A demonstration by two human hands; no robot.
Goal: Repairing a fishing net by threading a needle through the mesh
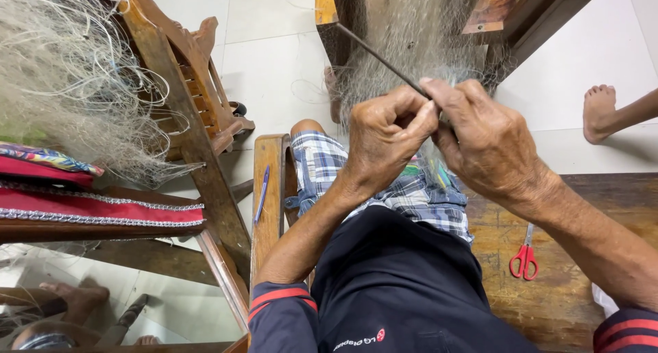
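— Over the lap, what hangs there?

— A pale grey fishing net (418,24), fine and see-through, draped from a wooden frame (504,10) down to the plaid shorts (404,188).

— And the hands?

— Left hand (387,137) and right hand (483,144) meet at the net's lower edge; the fingers of both are pinched together on a thin dark needle (380,59) that slants up to the left.

— What's underneath?

— A worn wooden bench (548,271) on a white tiled floor (274,44). More net (62,72) is heaped on a wooden chair (192,113) to the left. Red scissors (524,256) lie on the bench by the right forearm, a blue pen (262,192) on the left plank.
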